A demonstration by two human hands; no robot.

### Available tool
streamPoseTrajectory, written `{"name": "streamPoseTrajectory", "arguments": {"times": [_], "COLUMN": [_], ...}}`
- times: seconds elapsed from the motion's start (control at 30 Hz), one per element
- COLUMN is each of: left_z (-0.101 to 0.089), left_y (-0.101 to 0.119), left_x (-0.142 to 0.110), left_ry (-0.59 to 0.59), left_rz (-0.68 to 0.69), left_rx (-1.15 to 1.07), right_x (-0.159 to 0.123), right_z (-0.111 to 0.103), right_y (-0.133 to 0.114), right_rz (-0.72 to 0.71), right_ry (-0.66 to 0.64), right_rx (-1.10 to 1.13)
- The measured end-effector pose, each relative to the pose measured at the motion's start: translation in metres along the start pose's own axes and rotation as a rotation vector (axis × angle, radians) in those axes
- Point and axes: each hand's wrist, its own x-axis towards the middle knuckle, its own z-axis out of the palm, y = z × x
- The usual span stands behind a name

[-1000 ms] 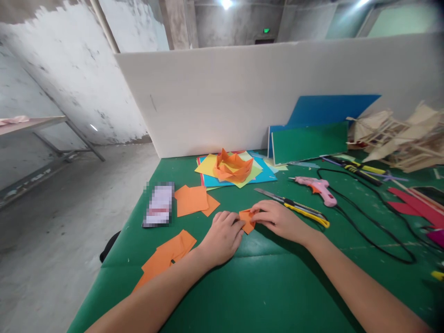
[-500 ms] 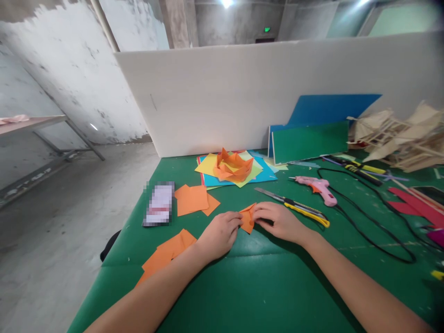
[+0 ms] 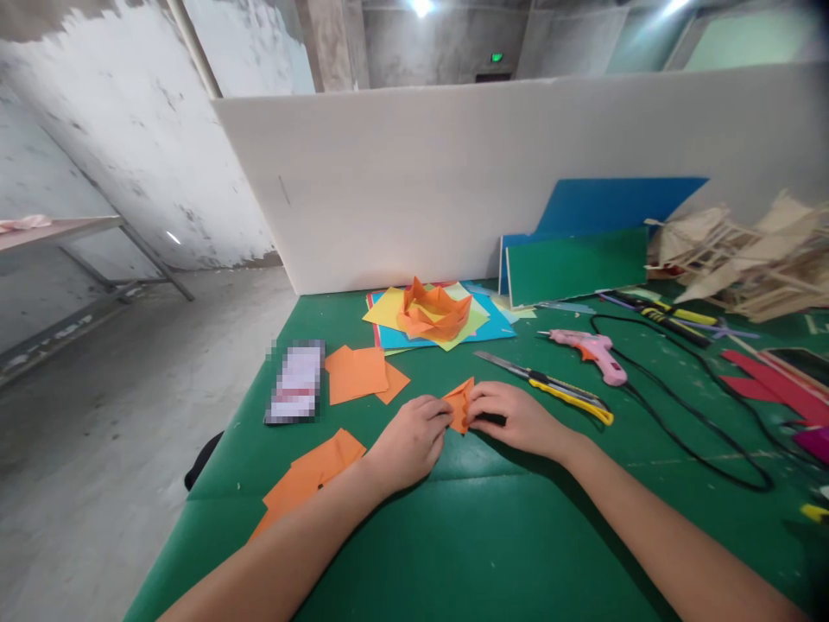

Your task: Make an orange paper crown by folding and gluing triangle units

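A small folded piece of orange paper lies between my hands on the green table, a flap of it coming to a point at the top. My left hand pinches its left edge. On its right edge, the fingers of my right hand are closed, pressing the paper. Loose orange squares lie beyond my left hand, and a further pile of orange sheets is partly covered by my left forearm. Behind stands a folded orange paper ring with pointed tips, resting on coloured sheets.
A yellow utility knife with its blade out lies just beyond my right hand. Further right are a pink glue gun with a black cord, and red pieces. A phone is near the left edge. A white board closes off the back.
The paper's upper flap has risen from lying flat to a pointed tip. My fingers have shifted slightly along its edges, both hands staying on it.
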Motion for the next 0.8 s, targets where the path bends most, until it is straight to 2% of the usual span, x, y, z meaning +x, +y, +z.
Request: {"name": "streamPoseTrajectory", "arguments": {"times": [0.3, 0.63, 0.8], "left_z": [-0.002, -0.001, -0.002], "left_y": [-0.001, -0.003, -0.002], "left_x": [0.0, -0.001, 0.0], "left_ry": [0.006, 0.027, 0.014], "left_rz": [-0.034, -0.004, 0.018], "left_rx": [-0.011, -0.022, -0.026], "right_x": [0.001, 0.01, 0.011], "right_z": [0.002, 0.012, 0.017], "right_y": [0.004, -0.006, -0.004], "right_rz": [0.04, 0.323, 0.333], "right_ry": [0.008, 0.019, 0.028], "right_rx": [0.024, 0.008, -0.007]}}
